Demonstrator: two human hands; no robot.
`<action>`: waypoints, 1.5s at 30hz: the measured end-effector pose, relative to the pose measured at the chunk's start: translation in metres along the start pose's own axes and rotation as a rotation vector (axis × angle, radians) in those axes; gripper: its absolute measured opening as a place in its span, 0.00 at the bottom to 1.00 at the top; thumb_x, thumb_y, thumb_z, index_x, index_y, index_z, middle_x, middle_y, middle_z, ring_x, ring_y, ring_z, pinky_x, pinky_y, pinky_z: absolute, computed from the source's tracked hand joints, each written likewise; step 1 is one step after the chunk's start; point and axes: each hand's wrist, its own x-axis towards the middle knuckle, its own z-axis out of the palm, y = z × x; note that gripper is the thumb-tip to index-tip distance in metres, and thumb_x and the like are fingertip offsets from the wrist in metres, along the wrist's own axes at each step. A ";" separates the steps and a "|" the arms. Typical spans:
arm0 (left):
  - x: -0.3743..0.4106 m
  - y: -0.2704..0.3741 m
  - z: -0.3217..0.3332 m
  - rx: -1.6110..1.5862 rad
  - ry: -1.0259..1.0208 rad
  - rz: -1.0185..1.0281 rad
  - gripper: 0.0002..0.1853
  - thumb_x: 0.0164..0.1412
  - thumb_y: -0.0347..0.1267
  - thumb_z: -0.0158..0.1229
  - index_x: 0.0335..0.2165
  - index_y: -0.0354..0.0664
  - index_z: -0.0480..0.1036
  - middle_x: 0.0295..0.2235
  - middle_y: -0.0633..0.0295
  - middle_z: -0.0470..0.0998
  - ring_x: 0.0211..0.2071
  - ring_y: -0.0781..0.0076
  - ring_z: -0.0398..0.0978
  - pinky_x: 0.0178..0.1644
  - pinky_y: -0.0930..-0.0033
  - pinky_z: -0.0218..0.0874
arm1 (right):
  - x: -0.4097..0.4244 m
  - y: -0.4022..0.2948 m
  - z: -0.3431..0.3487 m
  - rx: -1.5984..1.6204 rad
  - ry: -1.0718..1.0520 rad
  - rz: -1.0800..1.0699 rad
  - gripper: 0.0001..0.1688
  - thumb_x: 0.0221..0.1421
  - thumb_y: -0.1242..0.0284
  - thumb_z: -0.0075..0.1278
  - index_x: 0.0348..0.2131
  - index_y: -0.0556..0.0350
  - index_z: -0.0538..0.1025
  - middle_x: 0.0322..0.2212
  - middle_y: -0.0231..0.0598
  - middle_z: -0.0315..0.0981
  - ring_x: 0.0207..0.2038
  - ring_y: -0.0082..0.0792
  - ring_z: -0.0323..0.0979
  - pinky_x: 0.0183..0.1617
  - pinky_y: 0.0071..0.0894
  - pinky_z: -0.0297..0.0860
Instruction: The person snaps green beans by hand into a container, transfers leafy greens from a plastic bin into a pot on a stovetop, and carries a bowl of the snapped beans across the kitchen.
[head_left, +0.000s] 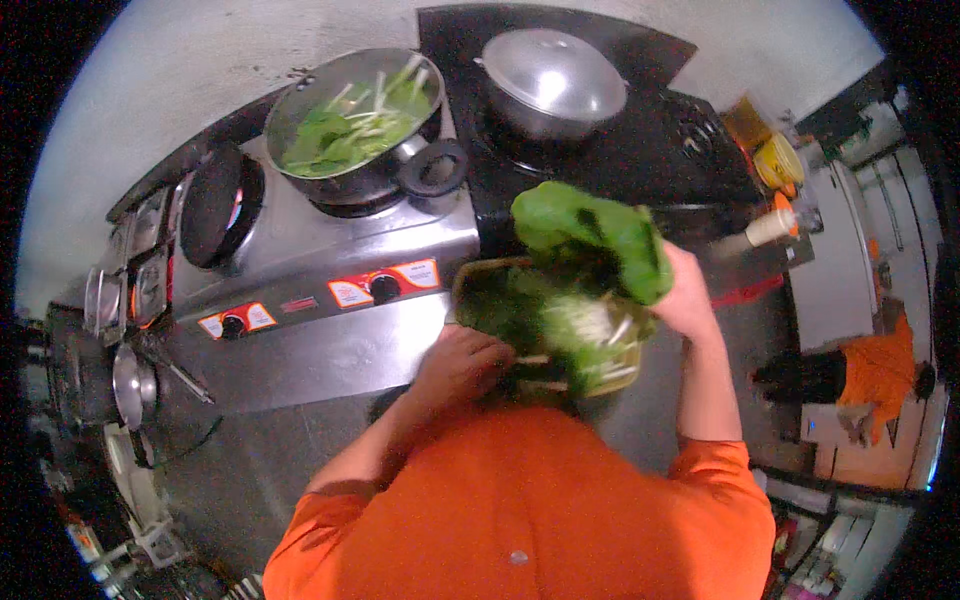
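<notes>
My right hand (684, 291) grips a bunch of leafy greens (585, 232), lifted over a rectangular tub (491, 264). Inside the tub lie more cut greens with pale stalks (600, 330), partly blurred. At the tub's near left rim my left hand (466, 361) is closed on its edge. Beyond, on the steel stove, a deep pot (352, 184) with a black loop handle (435, 168) holds green leaves and white stalks (352, 135).
A lidded metal pot (555, 82) stands on a black cooktop at the back. A black pan (217, 206) sits on the left burner. Control knobs (385, 286) line the stove front. Farther right are a yellow container (778, 161) and a person in orange (877, 375).
</notes>
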 end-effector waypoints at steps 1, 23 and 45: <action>0.004 0.003 0.003 0.093 -0.011 0.038 0.12 0.49 0.32 0.60 0.36 0.48 0.73 0.35 0.63 0.75 0.40 0.61 0.71 0.46 0.57 0.56 | 0.006 -0.014 -0.004 0.044 -0.008 -0.051 0.27 0.38 0.70 0.63 0.41 0.61 0.75 0.34 0.38 0.77 0.36 0.23 0.73 0.43 0.28 0.69; -0.060 -0.007 -0.009 0.276 0.467 -0.035 0.13 0.51 0.33 0.61 0.39 0.48 0.74 0.38 0.59 0.75 0.42 0.56 0.71 0.46 0.56 0.60 | 0.335 -0.181 0.182 -0.425 -0.429 -0.820 0.34 0.38 0.56 0.60 0.45 0.50 0.73 0.38 0.47 0.75 0.42 0.49 0.73 0.46 0.43 0.68; -0.083 0.010 -0.050 -0.041 0.621 -0.334 0.11 0.51 0.29 0.58 0.36 0.43 0.76 0.36 0.58 0.77 0.40 0.58 0.74 0.45 0.63 0.66 | 0.333 -0.183 0.233 -1.045 -0.905 -0.609 0.28 0.42 0.77 0.46 0.47 0.43 0.76 0.41 0.46 0.75 0.41 0.45 0.74 0.44 0.40 0.69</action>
